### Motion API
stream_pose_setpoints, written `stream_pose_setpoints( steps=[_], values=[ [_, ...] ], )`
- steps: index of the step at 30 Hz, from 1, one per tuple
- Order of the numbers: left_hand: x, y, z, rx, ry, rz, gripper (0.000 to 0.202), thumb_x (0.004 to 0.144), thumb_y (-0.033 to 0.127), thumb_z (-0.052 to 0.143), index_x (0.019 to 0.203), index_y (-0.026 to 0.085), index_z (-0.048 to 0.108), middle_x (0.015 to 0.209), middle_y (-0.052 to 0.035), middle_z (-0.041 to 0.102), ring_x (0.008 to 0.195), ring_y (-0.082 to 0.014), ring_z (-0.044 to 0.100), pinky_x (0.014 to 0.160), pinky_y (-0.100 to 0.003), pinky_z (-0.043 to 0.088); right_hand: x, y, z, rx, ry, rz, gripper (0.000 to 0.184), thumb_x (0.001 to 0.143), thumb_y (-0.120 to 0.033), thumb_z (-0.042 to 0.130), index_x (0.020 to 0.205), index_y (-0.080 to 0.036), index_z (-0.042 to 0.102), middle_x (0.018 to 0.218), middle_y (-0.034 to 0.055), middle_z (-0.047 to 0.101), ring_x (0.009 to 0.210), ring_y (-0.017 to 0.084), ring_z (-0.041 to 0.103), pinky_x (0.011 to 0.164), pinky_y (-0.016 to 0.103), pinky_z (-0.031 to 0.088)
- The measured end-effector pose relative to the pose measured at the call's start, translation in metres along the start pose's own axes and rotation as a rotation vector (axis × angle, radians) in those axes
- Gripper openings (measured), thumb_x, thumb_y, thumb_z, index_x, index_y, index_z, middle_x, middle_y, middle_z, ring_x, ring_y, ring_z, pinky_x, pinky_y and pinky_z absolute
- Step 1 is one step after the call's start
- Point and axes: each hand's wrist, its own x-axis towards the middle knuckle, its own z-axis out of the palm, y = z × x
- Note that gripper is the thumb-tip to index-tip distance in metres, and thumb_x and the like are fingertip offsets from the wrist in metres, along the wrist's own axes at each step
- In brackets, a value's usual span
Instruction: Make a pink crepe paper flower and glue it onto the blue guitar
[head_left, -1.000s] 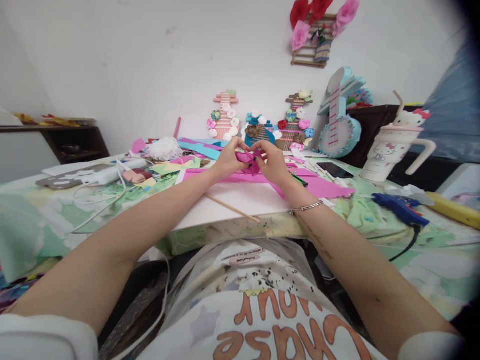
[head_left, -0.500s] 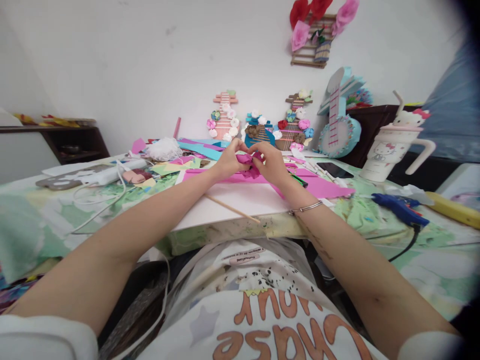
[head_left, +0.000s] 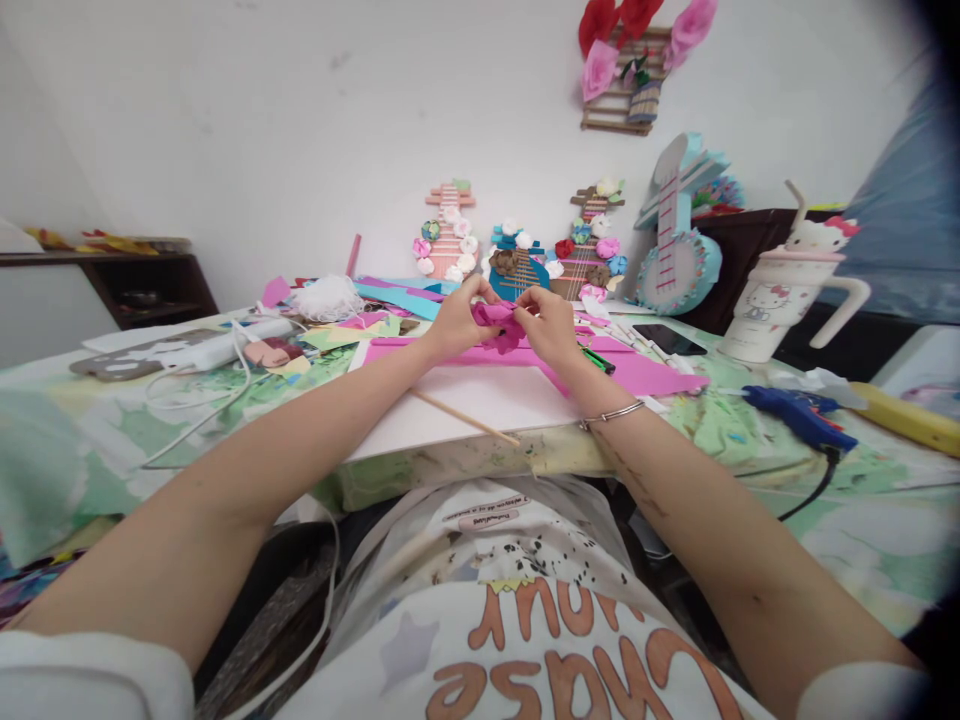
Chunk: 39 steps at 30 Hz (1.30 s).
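Both my hands meet over the middle of the table around a crumpled magenta paper piece (head_left: 498, 322). My left hand (head_left: 456, 320) pinches its left side with fingers curled. My right hand (head_left: 551, 325), a thin bracelet at its wrist, pinches the right side. Under them lies a white board (head_left: 480, 400) with a pink paper sheet (head_left: 637, 372) across its far part. A thin wooden stick (head_left: 465, 417) lies on the board near my left forearm.
A blue glue gun (head_left: 799, 415) with its cord lies at the right. A cartoon-cat tumbler (head_left: 780, 292) and a dark phone (head_left: 669, 340) stand behind it. Paper guitar models (head_left: 517, 255) line the wall. A white power strip (head_left: 217, 348) and cables lie at the left.
My fingertips have dropped and closed tighter on the magenta paper, bunching it more. Both arms stay where they were.
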Motion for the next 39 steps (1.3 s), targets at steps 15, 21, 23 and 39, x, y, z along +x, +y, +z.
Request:
stream_pose_setpoints(
  steps=[15,21,23,39],
  values=[
    [0.004,0.006,-0.001,0.430,0.023,0.340,0.018,0.067,0.009,0.062,0.073,0.020,0.050,0.086,-0.0027,0.061,0.084,-0.0182,0.057,0.074,-0.030,0.043,0.002,0.007,0.001,0.128,-0.017,0.143,0.007,0.070,-0.023,0.051,0.064,-0.021,0.051,0.061,-0.0027,0.056,0.061,0.016,0.054,0.064,0.031,0.041],
    [0.002,0.004,0.000,0.345,-0.005,0.253,0.018,0.066,0.014,0.066,0.073,0.019,0.049,0.079,0.0002,0.062,0.072,-0.0150,0.056,0.066,-0.027,0.041,0.001,0.005,0.004,0.091,-0.031,-0.107,0.007,0.071,-0.020,0.053,0.077,-0.021,0.056,0.085,0.0029,0.064,0.079,0.019,0.056,0.075,0.033,0.043],
    [0.001,0.005,0.001,0.327,-0.002,0.207,0.021,0.065,0.015,0.067,0.072,0.020,0.048,0.074,0.0026,0.059,0.066,-0.0126,0.052,0.062,-0.025,0.039,0.000,0.004,0.003,0.069,-0.024,-0.131,0.005,0.073,-0.020,0.052,0.075,-0.020,0.057,0.082,0.0033,0.063,0.079,0.019,0.056,0.075,0.033,0.043],
    [-0.003,0.004,0.003,-0.140,-0.076,-0.125,0.050,0.056,0.005,0.070,0.091,0.023,0.039,0.067,0.0061,0.065,0.053,-0.0130,0.062,0.048,-0.021,0.043,-0.002,-0.003,-0.002,0.107,-0.004,-0.123,0.016,0.070,-0.013,0.054,0.084,-0.020,0.060,0.087,0.0030,0.068,0.078,0.019,0.059,0.074,0.032,0.046]
  ],
)
